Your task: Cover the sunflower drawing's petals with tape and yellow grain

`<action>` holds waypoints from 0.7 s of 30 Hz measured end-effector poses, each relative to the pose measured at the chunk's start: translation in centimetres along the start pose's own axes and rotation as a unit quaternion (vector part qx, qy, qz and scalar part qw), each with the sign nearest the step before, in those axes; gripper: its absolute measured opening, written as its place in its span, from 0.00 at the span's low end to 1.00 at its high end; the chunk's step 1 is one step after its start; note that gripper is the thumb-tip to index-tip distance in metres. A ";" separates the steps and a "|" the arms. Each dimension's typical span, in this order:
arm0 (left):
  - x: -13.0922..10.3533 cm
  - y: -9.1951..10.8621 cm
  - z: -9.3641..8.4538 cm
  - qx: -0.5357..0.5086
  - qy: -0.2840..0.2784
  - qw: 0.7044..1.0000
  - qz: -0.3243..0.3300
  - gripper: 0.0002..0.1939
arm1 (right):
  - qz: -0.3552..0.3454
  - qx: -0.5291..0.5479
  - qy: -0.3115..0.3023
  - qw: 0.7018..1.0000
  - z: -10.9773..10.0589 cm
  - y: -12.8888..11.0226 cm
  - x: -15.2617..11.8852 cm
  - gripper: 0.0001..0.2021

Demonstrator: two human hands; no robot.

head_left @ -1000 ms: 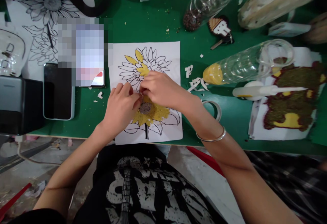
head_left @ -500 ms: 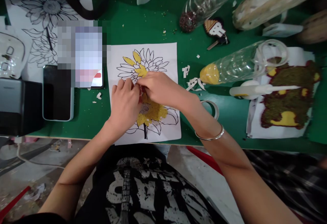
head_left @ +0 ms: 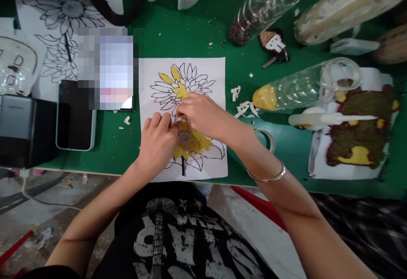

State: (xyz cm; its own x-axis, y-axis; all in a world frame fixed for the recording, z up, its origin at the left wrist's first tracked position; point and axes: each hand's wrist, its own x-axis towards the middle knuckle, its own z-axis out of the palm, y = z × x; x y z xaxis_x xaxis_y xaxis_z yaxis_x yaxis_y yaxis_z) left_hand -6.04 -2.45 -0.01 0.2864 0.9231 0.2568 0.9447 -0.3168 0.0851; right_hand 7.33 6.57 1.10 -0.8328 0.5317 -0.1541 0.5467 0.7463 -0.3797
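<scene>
Your left hand [head_left: 159, 141] and right hand [head_left: 203, 113] curl close together over the flower drawing [head_left: 195, 140]; can't tell whether either pinches anything.

The white sheet [head_left: 218, 71] bears black-outlined flowers [head_left: 199, 142], partly yellow, against the green table [head_left: 174, 24].

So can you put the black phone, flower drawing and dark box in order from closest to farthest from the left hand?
1. Flower drawing, under the left hand.
2. Black phone, to the left.
3. Dark box, farther left, past the phone.
</scene>
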 end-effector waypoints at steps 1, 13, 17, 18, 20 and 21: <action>0.0 0.0 -0.1 0.001 -0.005 1.000 -0.001 0.09 | -0.007 -0.004 0.001 1.000 0.0 0.0 0.0 0.12; -0.2 -0.2 -0.3 0.002 -0.040 0.999 0.006 0.07 | -0.053 -0.036 0.002 0.998 -0.1 0.5 0.2 0.13; -0.1 -0.2 -0.5 -0.005 -0.058 0.998 0.006 0.08 | -0.073 -0.016 0.022 0.997 0.4 0.9 0.2 0.12; -0.1 -0.2 -0.5 -0.006 -0.063 0.998 0.007 0.08 | -0.076 -0.010 0.024 0.997 0.5 1.1 0.2 0.12; 0.0 -0.2 -0.7 -0.005 -0.070 0.997 0.010 0.08 | -0.079 0.003 0.024 0.997 0.7 1.2 0.2 0.12; 0.0 -0.2 -0.7 -0.003 -0.071 0.997 0.012 0.09 | -0.080 0.010 0.023 0.996 0.8 1.3 0.2 0.12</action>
State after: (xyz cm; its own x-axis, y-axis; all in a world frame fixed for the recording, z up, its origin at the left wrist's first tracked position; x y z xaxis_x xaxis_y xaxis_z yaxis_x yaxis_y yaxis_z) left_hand -6.33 -2.56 0.68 0.3296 0.9366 0.1191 0.9362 -0.3405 0.0873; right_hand 7.83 7.35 -0.15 -0.9041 0.4246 -0.0473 0.4046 0.8153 -0.4143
